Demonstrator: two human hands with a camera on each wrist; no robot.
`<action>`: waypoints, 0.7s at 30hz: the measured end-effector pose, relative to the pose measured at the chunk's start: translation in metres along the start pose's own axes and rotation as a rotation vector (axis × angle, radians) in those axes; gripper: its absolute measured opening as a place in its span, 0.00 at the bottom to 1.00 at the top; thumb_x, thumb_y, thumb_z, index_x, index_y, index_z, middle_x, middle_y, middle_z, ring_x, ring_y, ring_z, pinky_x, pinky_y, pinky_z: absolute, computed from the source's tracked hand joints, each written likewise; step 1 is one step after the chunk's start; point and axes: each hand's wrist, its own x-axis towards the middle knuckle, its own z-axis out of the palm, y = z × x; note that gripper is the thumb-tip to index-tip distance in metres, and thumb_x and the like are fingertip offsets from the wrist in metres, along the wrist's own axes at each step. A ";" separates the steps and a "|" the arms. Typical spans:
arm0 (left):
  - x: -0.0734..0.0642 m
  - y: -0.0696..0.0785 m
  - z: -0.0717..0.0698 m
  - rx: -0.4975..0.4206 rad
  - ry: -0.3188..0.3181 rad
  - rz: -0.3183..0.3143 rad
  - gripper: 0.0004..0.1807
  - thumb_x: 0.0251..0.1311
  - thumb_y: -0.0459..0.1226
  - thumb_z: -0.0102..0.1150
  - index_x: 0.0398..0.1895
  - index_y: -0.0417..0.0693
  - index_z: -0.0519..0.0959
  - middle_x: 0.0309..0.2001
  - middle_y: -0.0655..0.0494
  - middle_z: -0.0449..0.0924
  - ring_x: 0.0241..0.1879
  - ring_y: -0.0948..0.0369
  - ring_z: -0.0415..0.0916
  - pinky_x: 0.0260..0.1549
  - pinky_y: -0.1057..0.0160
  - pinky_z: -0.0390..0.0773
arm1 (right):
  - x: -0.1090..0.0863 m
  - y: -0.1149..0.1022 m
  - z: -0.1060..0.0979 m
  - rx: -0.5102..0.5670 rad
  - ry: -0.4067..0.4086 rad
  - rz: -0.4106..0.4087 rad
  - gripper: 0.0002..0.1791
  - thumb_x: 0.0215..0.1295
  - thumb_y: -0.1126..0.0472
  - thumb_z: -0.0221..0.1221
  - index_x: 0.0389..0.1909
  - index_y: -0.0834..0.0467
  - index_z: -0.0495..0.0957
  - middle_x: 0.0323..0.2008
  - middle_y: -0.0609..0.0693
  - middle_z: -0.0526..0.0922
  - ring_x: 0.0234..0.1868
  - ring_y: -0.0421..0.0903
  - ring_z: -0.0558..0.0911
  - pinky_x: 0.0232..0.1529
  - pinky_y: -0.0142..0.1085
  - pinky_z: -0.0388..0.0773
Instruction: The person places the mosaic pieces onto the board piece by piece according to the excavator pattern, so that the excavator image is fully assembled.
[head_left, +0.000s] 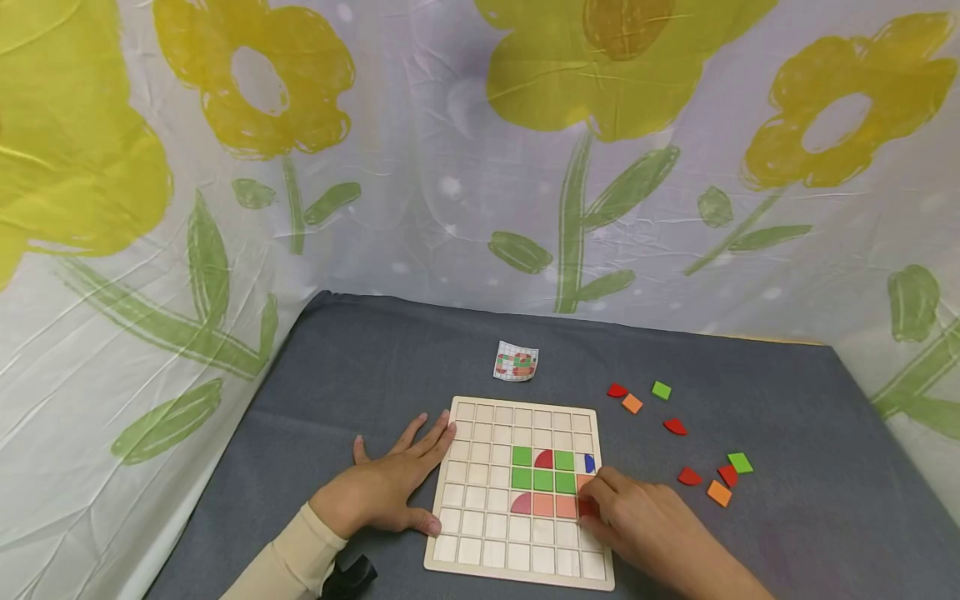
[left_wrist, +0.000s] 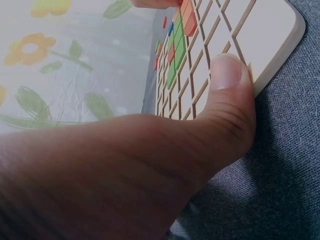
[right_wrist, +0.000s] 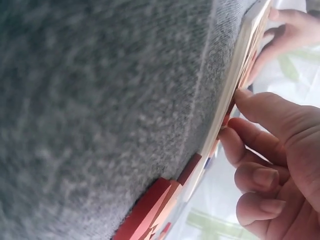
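A wooden grid board [head_left: 495,524] lies on the dark cloth. My left hand [head_left: 386,487] rests along its left side, fingers spread, and the thumb [left_wrist: 230,75] presses the near-left edge. At the right column, my right hand [head_left: 645,517] pinches a red tile [head_left: 587,507] between thumb and index finger; the fingers hide part of it, so its full outline cannot be told. Left of it sit orange tiles [head_left: 566,506] and a reddish quarter-round tile [head_left: 521,503]. Green tiles [head_left: 543,480], a red quarter-round tile [head_left: 543,459] and a blue half-round tile [head_left: 589,462] fill cells above.
Loose red tiles [head_left: 689,477], orange tiles [head_left: 718,493] and green tiles [head_left: 661,390] lie scattered right of the board. A small printed pattern card [head_left: 516,362] lies behind it. Near my left sleeve is a black object [head_left: 352,578]. A flowered curtain [head_left: 420,208] surrounds the table.
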 end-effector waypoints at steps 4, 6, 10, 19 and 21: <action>0.000 0.001 0.000 -0.002 -0.001 -0.004 0.71 0.45 0.62 0.78 0.88 0.58 0.46 0.88 0.61 0.36 0.86 0.49 0.33 0.55 0.07 0.37 | 0.000 0.001 -0.001 0.034 -0.006 0.004 0.15 0.57 0.52 0.79 0.40 0.48 0.84 0.33 0.36 0.76 0.23 0.29 0.66 0.21 0.26 0.66; 0.001 0.000 0.000 -0.004 -0.004 -0.007 0.71 0.45 0.62 0.79 0.88 0.58 0.46 0.88 0.61 0.36 0.86 0.49 0.33 0.55 0.07 0.37 | -0.001 0.003 -0.001 0.053 -0.006 0.004 0.15 0.57 0.52 0.79 0.41 0.48 0.84 0.34 0.36 0.77 0.23 0.29 0.66 0.21 0.26 0.66; 0.000 0.000 0.001 -0.006 -0.010 -0.005 0.70 0.46 0.61 0.78 0.88 0.58 0.46 0.88 0.61 0.36 0.86 0.49 0.33 0.55 0.07 0.37 | -0.004 0.009 -0.003 0.094 0.000 0.027 0.15 0.59 0.49 0.78 0.42 0.46 0.84 0.36 0.36 0.78 0.23 0.27 0.67 0.22 0.26 0.67; 0.001 0.000 0.000 -0.005 -0.015 -0.012 0.70 0.47 0.62 0.78 0.88 0.58 0.45 0.88 0.61 0.36 0.86 0.48 0.33 0.55 0.07 0.37 | -0.014 0.033 -0.017 0.055 -0.021 0.192 0.16 0.59 0.50 0.79 0.45 0.45 0.84 0.38 0.35 0.79 0.23 0.25 0.69 0.21 0.28 0.67; 0.001 0.000 0.000 -0.005 -0.014 -0.011 0.70 0.47 0.62 0.78 0.88 0.59 0.45 0.88 0.61 0.35 0.86 0.49 0.32 0.55 0.07 0.37 | -0.018 0.038 -0.019 0.040 -0.026 0.224 0.17 0.58 0.51 0.79 0.45 0.46 0.85 0.38 0.35 0.79 0.22 0.25 0.68 0.21 0.29 0.68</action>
